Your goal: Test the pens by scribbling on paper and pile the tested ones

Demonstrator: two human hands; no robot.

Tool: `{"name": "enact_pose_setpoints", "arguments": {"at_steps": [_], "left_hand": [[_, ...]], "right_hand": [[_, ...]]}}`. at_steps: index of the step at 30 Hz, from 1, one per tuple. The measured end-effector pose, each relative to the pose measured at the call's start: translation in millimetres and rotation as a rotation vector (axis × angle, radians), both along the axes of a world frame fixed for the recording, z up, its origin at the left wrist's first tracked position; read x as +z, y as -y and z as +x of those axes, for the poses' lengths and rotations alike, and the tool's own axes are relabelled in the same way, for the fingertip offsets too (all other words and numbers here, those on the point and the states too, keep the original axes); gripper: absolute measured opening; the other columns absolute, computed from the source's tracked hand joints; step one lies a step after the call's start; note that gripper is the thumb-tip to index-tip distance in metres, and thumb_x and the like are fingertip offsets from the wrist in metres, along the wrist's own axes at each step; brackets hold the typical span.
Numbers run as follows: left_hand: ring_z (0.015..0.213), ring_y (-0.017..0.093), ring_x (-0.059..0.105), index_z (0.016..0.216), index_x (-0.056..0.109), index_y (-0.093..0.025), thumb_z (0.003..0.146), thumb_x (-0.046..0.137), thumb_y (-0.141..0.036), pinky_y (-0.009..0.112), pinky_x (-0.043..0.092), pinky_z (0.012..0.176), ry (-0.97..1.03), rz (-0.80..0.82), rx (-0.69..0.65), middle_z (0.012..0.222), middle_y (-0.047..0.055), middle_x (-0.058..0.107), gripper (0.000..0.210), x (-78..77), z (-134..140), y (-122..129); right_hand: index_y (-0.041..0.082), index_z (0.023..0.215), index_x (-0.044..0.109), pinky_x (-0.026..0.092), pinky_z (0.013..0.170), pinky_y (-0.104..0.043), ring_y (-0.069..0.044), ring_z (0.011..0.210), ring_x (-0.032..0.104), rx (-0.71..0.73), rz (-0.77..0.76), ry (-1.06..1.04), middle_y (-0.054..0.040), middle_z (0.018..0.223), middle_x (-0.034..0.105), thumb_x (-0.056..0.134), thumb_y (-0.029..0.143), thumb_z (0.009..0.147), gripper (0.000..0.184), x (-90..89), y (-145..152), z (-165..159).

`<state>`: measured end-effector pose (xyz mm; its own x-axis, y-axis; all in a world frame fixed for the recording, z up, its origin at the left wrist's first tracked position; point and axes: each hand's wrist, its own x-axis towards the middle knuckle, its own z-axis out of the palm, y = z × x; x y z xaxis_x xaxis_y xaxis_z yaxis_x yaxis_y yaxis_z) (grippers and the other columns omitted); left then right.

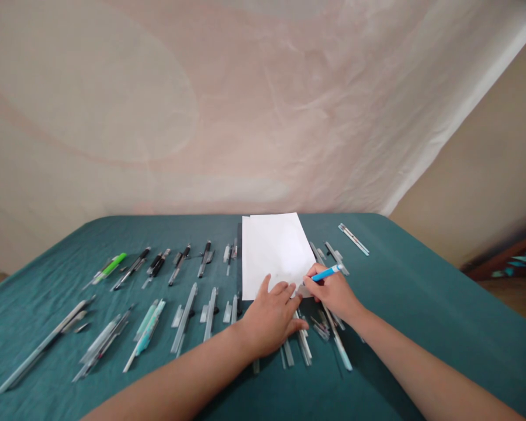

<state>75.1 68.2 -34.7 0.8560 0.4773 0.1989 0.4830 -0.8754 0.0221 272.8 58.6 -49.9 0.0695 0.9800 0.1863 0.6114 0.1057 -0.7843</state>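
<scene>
White sheets of paper lie stacked near the middle of the table. My left hand rests on the lower edge of the top sheet, fingers spread and palm down. In my right hand is a blue pen, pinched between thumb and fingers. Its tip points down at the paper's lower right corner; I cannot tell whether it touches. Several clear pen parts and a pale blue-tipped tube lie just below the hands, partly hidden by them.
A green cloth covers the table. Rows of pens and pen parts spread to the left, among them a bright green pen, black pens and turquoise parts. Two thin refills lie at the back right. A pale curtain hangs behind.
</scene>
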Motion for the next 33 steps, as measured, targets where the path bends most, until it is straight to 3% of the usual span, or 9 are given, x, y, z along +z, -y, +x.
{"name": "enact_pose_setpoints", "arguments": {"at_steps": [24, 33], "left_hand": [[0.12, 0.025, 0.042, 0.122, 0.049, -0.022, 0.089, 0.032, -0.055, 0.049, 0.018, 0.106, -0.001, 0.016, 0.006, 0.129, 0.009, 0.051, 0.05, -0.5, 0.0, 0.2], [0.121, 0.025, 0.041, 0.123, 0.049, -0.022, 0.09, 0.03, -0.055, 0.051, 0.018, 0.106, 0.006, -0.009, 0.001, 0.131, 0.009, 0.05, 0.051, -2.4, -0.2, -0.8]], "right_hand": [[0.021, 0.073, 0.053, 0.041, 0.045, -0.021, -0.012, 0.043, 0.057, 0.03, -0.041, 0.003, 0.0046, 0.053, 0.06, 0.051, 0.027, 0.08, 0.01, -4.9, -1.8, 3.2], [0.021, 0.07, 0.053, 0.043, 0.048, -0.022, -0.013, 0.043, 0.058, -0.025, -0.016, 0.024, 0.0047, 0.051, 0.059, 0.05, 0.028, 0.081, 0.013, -1.1, -1.3, 0.5]]}}
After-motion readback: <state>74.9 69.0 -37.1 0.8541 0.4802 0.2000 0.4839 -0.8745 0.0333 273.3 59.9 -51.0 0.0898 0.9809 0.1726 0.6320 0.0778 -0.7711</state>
